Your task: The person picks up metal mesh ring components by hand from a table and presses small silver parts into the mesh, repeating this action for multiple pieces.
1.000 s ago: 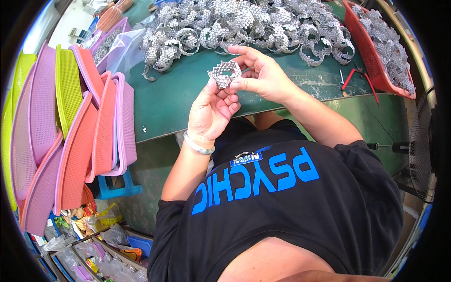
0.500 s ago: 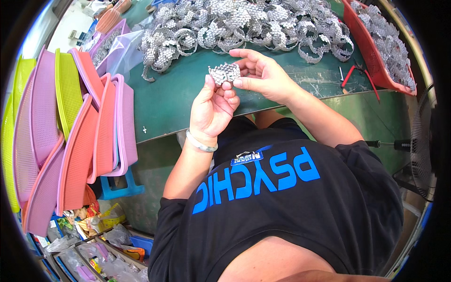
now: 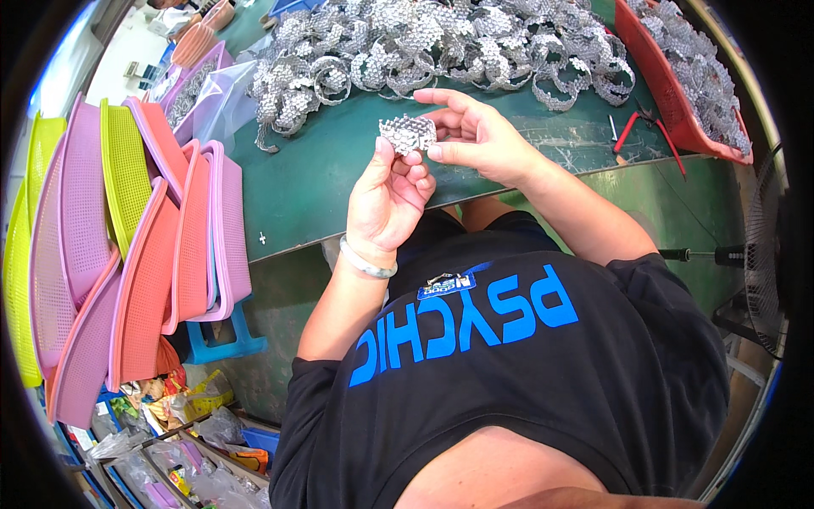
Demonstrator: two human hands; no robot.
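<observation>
A silvery metal band of linked scale-like plates, like a bracelet [image 3: 409,134], is held up over the near edge of the table. Below it, my left hand [image 3: 387,202] pinches its lower edge between thumb and fingers. On the right end, the thumb of my right hand [image 3: 490,146] rests against the band, its index finger stretched out above and other fingers curled behind it. The far side of the band is hidden. Behind both hands lies a large heap of similar bands [image 3: 441,42], many curled into rings.
The green table [image 3: 339,140] carries red-handled pliers [image 3: 627,134] and a red basket [image 3: 674,85] of bands at right. Stacked plastic baskets [image 3: 144,280] stand at left by a blue stool [image 3: 225,339]. A small cross-shaped piece [image 3: 262,238] lies near the table corner. A fan [image 3: 761,246] stands far right.
Both hands keep the band in nearly the same place; it has turned slightly and shows more of its side. The whole view has shifted a little.
</observation>
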